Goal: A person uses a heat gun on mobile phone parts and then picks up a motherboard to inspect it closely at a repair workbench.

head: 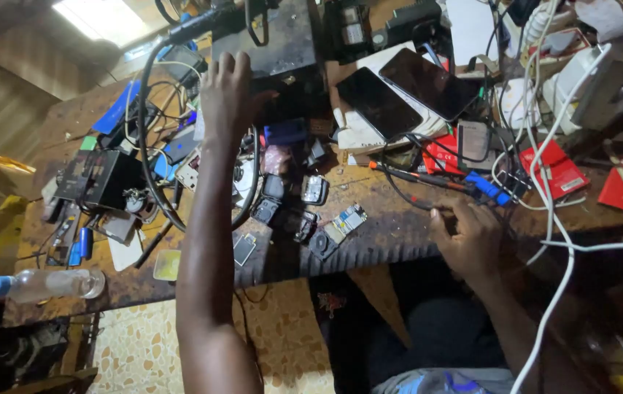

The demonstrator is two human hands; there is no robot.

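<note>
1. Where our left hand (227, 91) reached far across the workbench (392, 226), its fingers lay loosely extended, close together, against the front edge of a dark metal box (279, 44) at the back; we could not tell whether they gripped anything.
2. That box stood at the far middle of the bench, its long axis running away from us, with a thick black cable (152, 131) looping down from beside it and around our forearm.
3. Our right hand (472, 237) rested at the near edge of the bench, fingers curled and knuckles up, touching a thin black wire (408, 201); whether it pinched the wire stayed hidden.
4. Just beyond that hand lay a slim screwdriver (428, 177), lengthwise left to right, its blue handle to the right.
5. Two dark phones (406, 91) lay side by side farther back, tilted on pale papers.
6. Between our arms sat small phone parts and a little circuit board (348, 219).
7. White cables (556, 197) crossed the right side over red cards (556, 171).
8. A clear plastic bottle (45, 284) with a blue cap lay on its side at the near left.
</note>
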